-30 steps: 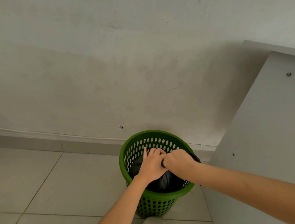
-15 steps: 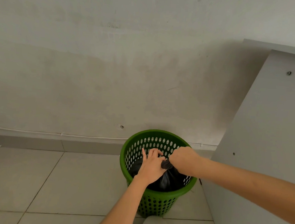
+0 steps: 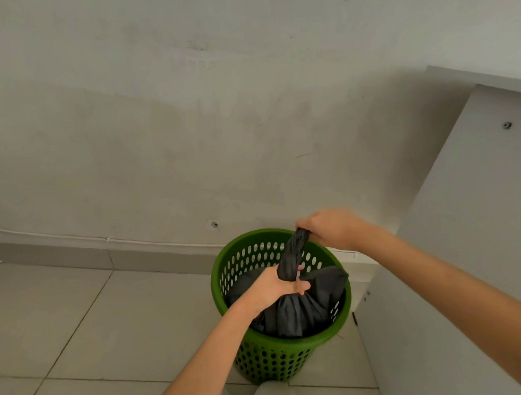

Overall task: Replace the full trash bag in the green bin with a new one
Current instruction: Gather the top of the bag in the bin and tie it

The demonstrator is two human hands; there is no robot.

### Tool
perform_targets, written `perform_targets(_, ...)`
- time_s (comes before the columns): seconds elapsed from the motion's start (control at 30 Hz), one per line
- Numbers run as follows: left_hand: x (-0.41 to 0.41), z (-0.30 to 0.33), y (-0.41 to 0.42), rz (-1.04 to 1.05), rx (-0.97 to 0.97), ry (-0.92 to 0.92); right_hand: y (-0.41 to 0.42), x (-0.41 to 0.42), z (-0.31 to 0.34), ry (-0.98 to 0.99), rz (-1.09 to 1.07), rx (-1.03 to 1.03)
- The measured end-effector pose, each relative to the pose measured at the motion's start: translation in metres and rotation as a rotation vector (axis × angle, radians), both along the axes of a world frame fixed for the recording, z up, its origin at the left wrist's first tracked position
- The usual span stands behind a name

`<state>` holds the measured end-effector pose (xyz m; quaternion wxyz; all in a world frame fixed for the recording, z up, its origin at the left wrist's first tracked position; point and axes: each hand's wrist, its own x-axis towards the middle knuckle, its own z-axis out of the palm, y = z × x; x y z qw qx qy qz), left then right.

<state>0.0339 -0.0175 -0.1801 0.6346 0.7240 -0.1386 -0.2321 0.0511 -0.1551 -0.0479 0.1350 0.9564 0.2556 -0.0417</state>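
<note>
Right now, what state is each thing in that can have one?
Green bin: upright on the floor, bag inside.
Black trash bag: gathered, neck twisted and pulled up, body in bin.
Left hand: closed around neck's base.
Right hand: closed on neck's top.

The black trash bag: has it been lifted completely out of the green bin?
No: the black trash bag still sits inside the green bin, with only its twisted neck pulled up between both hands.

Tiled floor with one bin standing on it

The floor (image 3: pixel 71 322) is pale square tiles with thin dark joints, meeting a grey skirting (image 3: pixel 46 253) at the wall. A green perforated bin (image 3: pixel 271 366) stands upright on it, just beside a grey panel (image 3: pixel 462 306) that seems to rest on the tiles too.
</note>
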Motion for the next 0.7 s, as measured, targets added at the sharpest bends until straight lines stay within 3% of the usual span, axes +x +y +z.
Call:
perform_targets(0.1, -0.001, 0.013, 0.005, -0.017, -0.139, 0.066, -0.01, 0.01, -0.024, -0.129, -0.027, 0.023)
perform_targets(0.2, 0.001, 0.015, 0.011, 0.054, -0.33, 0.159, -0.009, 0.002, -0.063, -0.106, -0.129, 0.175)
perform_targets(0.33, -0.002, 0.007, 0.01, 0.122, -0.566, 0.319, 0.002, -0.022, -0.097, -0.019, -0.177, 0.133)
perform_targets(0.4, -0.004, 0.006, 0.005, 0.165, -0.629, 0.389, 0.008, -0.03, -0.098, -0.064, -0.204, 0.103)
perform_targets(0.47, -0.005, 0.006, 0.002, 0.184, -0.651, 0.43, 0.015, -0.037, -0.091, -0.172, -0.176, -0.025)
perform_targets(0.7, -0.015, 0.006, 0.001, -0.01, -0.331, 0.263, 0.04, -0.053, -0.102, 0.08, -0.18, -0.593)
